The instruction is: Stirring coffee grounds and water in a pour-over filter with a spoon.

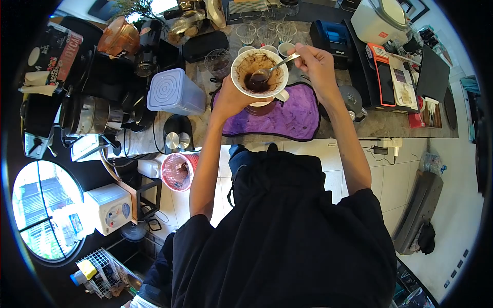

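Note:
My left hand (230,100) is closed round the left side of a white coffee dripper (282,95) with a side handle. A pale paper filter (245,60) lines it, its walls smeared with wet brown coffee grounds (255,84), darkest at the bottom. My right hand (316,62) pinches the handle of a metal spoon (281,62), whose bowl rests down among the grounds. Beneath the dripper a brownish rounded vessel (261,109) shows in part; its kind is hidden. It sits over a purple cloth (295,115) with a dark border.
Clear glasses (267,35) and small white cups stand behind the dripper. A lidded plastic container (177,91) is at the left, a metal kettle (352,100) at the right. On the floor stands a red-rimmed bin (179,172). A blue-black machine (331,43) sits back right.

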{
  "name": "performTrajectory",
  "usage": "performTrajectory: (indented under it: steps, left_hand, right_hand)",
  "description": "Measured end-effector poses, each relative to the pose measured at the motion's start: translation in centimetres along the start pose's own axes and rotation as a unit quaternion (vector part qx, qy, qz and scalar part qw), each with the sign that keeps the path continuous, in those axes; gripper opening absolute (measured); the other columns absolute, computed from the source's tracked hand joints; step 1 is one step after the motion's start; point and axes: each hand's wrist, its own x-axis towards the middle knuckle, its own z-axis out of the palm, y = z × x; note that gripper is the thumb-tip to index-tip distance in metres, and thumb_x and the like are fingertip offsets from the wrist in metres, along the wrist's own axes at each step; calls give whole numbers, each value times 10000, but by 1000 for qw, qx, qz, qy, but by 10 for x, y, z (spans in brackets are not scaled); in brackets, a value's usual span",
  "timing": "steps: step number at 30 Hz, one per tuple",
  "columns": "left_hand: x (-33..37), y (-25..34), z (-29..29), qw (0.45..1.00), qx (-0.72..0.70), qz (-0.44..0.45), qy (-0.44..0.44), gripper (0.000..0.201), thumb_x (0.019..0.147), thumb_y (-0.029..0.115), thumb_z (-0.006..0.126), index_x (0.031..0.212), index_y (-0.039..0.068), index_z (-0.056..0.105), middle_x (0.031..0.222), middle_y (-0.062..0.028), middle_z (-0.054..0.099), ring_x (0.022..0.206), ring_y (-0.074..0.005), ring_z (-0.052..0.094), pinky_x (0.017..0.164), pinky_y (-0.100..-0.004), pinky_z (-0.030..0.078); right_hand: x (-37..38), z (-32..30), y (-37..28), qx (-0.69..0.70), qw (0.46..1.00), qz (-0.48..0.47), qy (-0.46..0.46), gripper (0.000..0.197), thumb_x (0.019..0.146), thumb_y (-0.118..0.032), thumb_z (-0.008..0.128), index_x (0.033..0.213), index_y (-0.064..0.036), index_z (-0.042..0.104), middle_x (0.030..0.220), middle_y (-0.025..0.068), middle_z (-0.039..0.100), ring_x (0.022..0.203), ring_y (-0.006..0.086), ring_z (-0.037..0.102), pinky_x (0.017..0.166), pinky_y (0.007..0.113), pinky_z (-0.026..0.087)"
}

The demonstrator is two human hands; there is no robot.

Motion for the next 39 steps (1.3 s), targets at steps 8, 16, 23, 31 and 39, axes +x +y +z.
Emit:
performTrajectory:
  steps: [8, 16, 23, 31, 39]
  left_hand:
    - [1, -4, -1, 1000, 15, -3, -17, 804, 620, 107, 937, 1305, -2, 529, 1234, -89, 638, 1099, -165, 617, 975, -333, 503]
    - [-1, 1, 0, 999, 27, -12, -14, 784, 627, 110, 933, 1293, -5, 535, 1232, -97, 641, 1105, -164, 618, 971, -333, 505]
    - [-3, -4, -2, 1000, 11, -7, 1, 802, 616, 113, 941, 1295, -5, 531, 1225, -91, 645, 1096, -163, 621, 974, -335, 504]
    - [1, -3, 3, 1000, 2, 2, -15, 809, 611, 114, 943, 1296, -2, 528, 1213, -82, 650, 1077, -163, 626, 966, -336, 506]
    - [-2, -6, 0, 1000, -21, -4, -6, 839, 618, 86, 934, 1329, 0, 498, 1272, -90, 613, 1123, -168, 606, 990, -337, 503]
  right_hand:
    - [-5, 11, 3, -166, 981, -98, 25, 272, 967, -230, 593, 883, -18, 741, 609, -18, 584, 574, 38, 488, 525, 234, 352]
    - [-5, 4, 0, -27, 999, -20, -4, 296, 990, -260, 595, 922, -13, 745, 656, -26, 571, 577, 10, 422, 522, 195, 290]
    - [-6, 7, -10, -96, 992, -79, 25, 292, 981, -227, 588, 886, 5, 739, 634, -20, 581, 592, 33, 480, 544, 219, 354]
    - [-1, 0, 17, -106, 993, -48, -18, 304, 1004, -262, 581, 932, -14, 742, 652, -28, 557, 586, 9, 419, 537, 188, 286]
    - [4, 3, -13, -82, 990, -112, -14, 289, 989, -225, 577, 911, 3, 738, 645, -24, 571, 595, 33, 463, 537, 223, 332]
